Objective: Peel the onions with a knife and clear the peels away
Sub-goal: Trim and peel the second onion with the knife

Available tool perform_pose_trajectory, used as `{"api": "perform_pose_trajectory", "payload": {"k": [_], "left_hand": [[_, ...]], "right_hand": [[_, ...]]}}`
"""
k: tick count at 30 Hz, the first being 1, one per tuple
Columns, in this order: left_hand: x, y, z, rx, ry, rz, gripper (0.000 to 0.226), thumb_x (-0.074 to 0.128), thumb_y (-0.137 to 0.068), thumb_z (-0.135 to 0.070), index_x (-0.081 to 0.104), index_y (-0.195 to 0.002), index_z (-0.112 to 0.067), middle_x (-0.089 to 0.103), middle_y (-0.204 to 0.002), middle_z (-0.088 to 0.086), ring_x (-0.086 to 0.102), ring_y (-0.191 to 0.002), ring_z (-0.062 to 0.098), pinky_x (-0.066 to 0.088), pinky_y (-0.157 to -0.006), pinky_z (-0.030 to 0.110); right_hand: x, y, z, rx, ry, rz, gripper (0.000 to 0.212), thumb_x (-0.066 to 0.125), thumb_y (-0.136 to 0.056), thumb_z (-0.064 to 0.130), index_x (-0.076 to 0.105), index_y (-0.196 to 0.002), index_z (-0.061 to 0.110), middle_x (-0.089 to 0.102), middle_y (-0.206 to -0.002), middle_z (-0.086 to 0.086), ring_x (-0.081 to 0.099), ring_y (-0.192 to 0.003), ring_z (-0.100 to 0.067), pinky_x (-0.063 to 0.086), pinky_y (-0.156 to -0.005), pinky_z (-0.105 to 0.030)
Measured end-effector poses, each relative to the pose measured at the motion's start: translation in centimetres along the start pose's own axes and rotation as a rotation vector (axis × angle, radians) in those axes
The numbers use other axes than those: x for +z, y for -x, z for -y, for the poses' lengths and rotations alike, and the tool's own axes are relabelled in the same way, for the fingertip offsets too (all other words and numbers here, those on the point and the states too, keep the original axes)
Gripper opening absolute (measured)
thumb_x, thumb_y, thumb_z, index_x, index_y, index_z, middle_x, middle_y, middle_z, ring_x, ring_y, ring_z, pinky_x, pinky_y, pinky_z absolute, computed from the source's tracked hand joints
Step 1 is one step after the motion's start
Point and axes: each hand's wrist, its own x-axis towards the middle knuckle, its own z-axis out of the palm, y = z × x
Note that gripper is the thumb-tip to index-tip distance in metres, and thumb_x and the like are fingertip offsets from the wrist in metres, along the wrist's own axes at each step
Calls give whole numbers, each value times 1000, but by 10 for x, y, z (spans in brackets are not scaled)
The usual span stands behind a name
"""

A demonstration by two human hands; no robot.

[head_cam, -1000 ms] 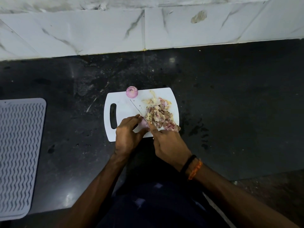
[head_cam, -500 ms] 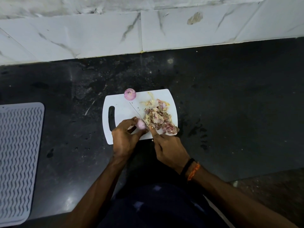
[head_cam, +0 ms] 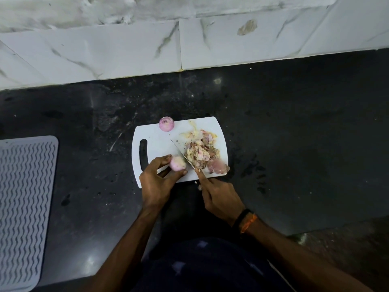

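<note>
Pinching an onion (head_cam: 177,163) at the board's (head_cam: 155,142) 7 o'clock, left hand (head_cam: 156,184) steadies it while right hand (head_cam: 219,199), clenched round the knife (head_cam: 182,153), trims beside the peels (head_cam: 201,153).

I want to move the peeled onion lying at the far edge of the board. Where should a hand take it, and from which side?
Pinch the peeled onion across its round middle, coming from above. It sits free at the far edge of the cutting board, apart from the peel pile and the knife, so its sides are open. It probably rolls easily.

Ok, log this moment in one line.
left hand: holds onion | right hand: holds knife | peels: piled on board
</note>
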Motion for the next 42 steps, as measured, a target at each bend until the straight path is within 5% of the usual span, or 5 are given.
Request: {"api": "perform_pose_trajectory", "payload": {"k": [6, 14, 23, 35, 42], "left_hand": [[-4, 2, 2, -67, 166, 9, 52, 93, -63, -1, 67, -108, -9, 74, -112, 0, 71, -106, 15, 59, -89, 33], [-9, -6, 7, -75, 282, 36, 70, 88, -61, 11, 65, -124, -8, 66, -126, 9, 67, -114, 19, 56, -88, 27], [-11, -12, 6, 58, 104, 39, 65, 94, -62, -3, 64, -117, -19, 69, -117, -4, 67, -111, 16, 53, -96, 27], [-27, -31, 17, 115, 14, -18, 60, 86, -64, -22, 68, -121, -17, 64, -124, -8, 64, -117, 12, 55, -94, 28], [-37, -73, 9, 185, -204, -156, 52, 88, -66, -23, 68, -113, -16, 59, -116, -1, 62, -102, 12, 47, -80, 9]], "right_hand": [[-13, -6, 4, 28, -65, -76, 53, 41, -95, 28, 53, -143, 8, 67, -76, -6, 62, -59, -29, 50, -49, -40], [-28, -10, 5, 36, -79, -138, 49, 49, -97, 23, 51, -144, 6, 70, -79, -4, 62, -57, -23, 51, -48, -34], [-30, -7, 3, 30, -68, -57, 47, 56, -94, 22, 54, -139, 10, 71, -80, -4, 64, -60, -25, 54, -50, -41], [-30, -5, 8, 145, -111, -35, 41, 53, -96, 27, 56, -134, 13, 67, -76, 2, 61, -59, -19, 43, -50, -32], [-32, 3, 14, 252, -176, -9, 29, 62, -97, 21, 58, -125, 20, 48, -71, 23, 46, -57, 3, 29, -52, -6]]}}
